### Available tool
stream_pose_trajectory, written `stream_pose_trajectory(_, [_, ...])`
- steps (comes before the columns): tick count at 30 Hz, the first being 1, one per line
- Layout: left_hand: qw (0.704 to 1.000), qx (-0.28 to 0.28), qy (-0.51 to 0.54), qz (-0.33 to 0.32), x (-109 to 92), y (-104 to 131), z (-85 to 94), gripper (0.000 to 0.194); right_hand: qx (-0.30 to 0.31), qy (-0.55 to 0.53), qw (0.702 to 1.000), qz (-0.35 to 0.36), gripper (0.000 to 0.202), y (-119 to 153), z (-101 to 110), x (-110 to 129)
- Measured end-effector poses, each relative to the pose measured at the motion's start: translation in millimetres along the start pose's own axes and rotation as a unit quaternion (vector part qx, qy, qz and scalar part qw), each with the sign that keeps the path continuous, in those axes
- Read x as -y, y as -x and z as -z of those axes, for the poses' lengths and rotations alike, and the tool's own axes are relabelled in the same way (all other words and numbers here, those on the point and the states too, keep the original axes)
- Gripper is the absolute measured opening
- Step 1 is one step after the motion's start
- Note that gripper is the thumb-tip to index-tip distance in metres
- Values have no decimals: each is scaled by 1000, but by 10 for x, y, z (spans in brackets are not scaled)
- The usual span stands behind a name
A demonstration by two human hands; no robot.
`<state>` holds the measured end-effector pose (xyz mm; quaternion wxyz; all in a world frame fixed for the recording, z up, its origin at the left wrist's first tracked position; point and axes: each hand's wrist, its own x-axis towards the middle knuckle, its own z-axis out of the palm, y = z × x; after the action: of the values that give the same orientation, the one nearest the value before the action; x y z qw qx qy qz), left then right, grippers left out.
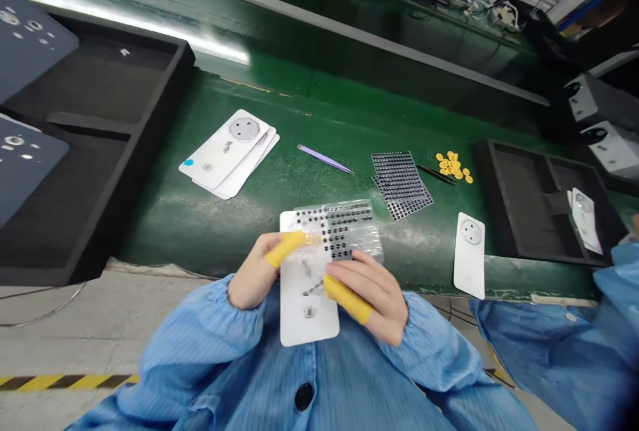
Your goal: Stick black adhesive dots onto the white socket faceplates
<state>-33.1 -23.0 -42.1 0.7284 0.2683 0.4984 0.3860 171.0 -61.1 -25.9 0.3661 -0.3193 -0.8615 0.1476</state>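
A white, phone-shaped panel (309,328) with small printed marks is held in front of my chest. My left hand (254,275) grips its left edge, with a yellow finger cot on the thumb. Against the panel's upper right lies a clear plastic sheet of black dots (368,239). My right hand (377,294) has its fingers closed on that sheet, and its yellow-covered thumb rests over the panel. Glare and the fingers hide some of the dots and the panel's upper part.
Stacked white panels (219,151) lie left of a purple pair of tweezers (324,159) on the green table. Dotted sheets (402,181), black tweezers (436,175), yellow finger cots (452,163) and another panel (469,261) lie rightward. Black trays (164,95) flank both sides; a co-worker's blue sleeve (616,285) is right.
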Motion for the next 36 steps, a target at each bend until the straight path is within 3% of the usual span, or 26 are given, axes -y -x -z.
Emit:
stream_pose_trajectory(2, [1000,1,-1,0,-5,-5,-77,35,14,-35,999,11,32,-98,-77,-81])
stream_pose_trajectory(7, [1000,-5,-1,-13,-11,-15,-136,32,-88,-53,989,-106,30,-263,-112,-191])
stream_pose_trajectory(13, [992,-4,-95,-84,47,3,-140,25,-10,39,998,-44,26,-339,-250,-313])
stream_pose_trajectory(17, [953,-44,-238,-182,116,-86,-108,31,-25,52,998,2,24,-330,-389,-453])
stream_pose_trajectory(21, [934,-54,-290,-203,135,-235,-83,33,-73,5,996,-57,22,-327,-511,-626])
stream_pose_trajectory(26, [928,-35,-311,-201,78,-423,-93,27,-84,19,991,-104,20,-313,-580,-746])
stream_pose_trajectory(29, [932,-38,-300,-201,-18,-479,38,22,-79,43,990,-110,18,-270,-600,-823])
stream_pose_trajectory(32, [928,-100,-275,-231,-159,-366,290,44,-82,59,989,-105,15,-234,-562,-941])
stream_pose_trajectory(34, [928,-151,-224,-257,-247,-182,412,75,-97,66,988,-102,14,-247,-477,-994])
stream_pose_trajectory(36, [942,-180,-138,-246,-306,39,420,102,-132,69,983,-104,14,-304,-349,-957])
